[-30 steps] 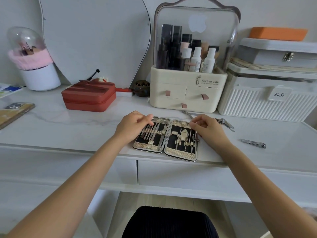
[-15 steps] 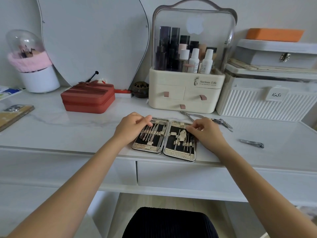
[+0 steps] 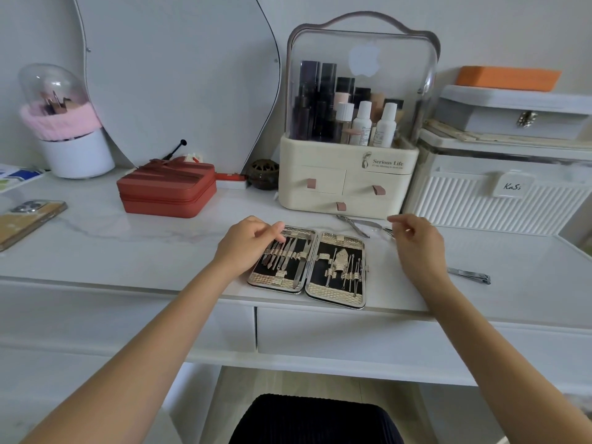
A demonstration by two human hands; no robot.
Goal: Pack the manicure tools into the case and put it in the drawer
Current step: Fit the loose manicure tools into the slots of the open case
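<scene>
Manicure case [image 3: 307,267]: lies open flat on the vanity top [image 3: 128,251].
Left hand [image 3: 246,243]: fingers curled loosely, resting on the case's left half, gripping nothing.
Right hand [image 3: 416,241]: half-open, empty, near the cuticle nipper [image 3: 355,223].

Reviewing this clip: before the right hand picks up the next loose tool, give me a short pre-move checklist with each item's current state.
1. Open gold-trimmed manicure case lies flat on the white marble-look tabletop: ok.
2. Left hand rests on the case's left half, steadying it: ok.
3. Right hand is empty, ready to pick: ok.
4. All tools packed: not ok. Steel cuticle nippers and silver nail clipper lie outside the case.
5. Free slot for the nippers: cannot tell.
6. White drawer under the tabletop open: not ok, shut.
</scene>
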